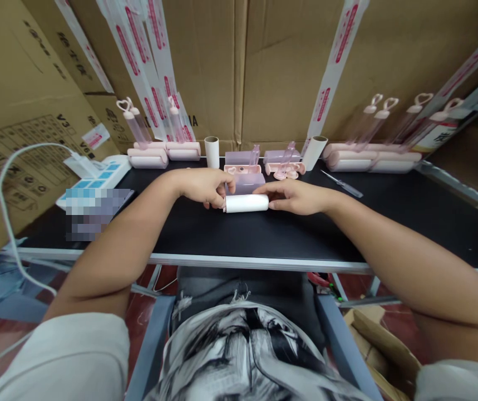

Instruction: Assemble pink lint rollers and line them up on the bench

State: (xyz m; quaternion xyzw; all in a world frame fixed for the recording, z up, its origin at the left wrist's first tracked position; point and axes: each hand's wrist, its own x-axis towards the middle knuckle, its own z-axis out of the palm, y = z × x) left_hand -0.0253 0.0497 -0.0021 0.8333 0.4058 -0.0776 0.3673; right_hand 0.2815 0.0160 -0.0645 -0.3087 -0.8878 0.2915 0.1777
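Note:
A white sticky roll (247, 203), apparently from a lint roller, lies crosswise between my hands above the black tabletop. At its left end my left hand (206, 186) is closed, the fingers curled on a small pink end piece (224, 204) that is mostly hidden. My right hand (299, 196) grips the other end between thumb and fingers. Just behind the roll is a translucent lilac cover (245, 182). Beyond it sit pink lint roller frames with a heart shape, one on the left (242, 169) and one on the right (284, 167).
Cardboard tubes stand at the back, one left (212, 152) and one right (316, 152). Pink lint rollers with heart-tipped handles stand at back left (149, 156) and back right (351, 159). A screwdriver (343, 184) lies rightward. A power strip (105, 175) sits left; cardboard (280, 72) walls the back.

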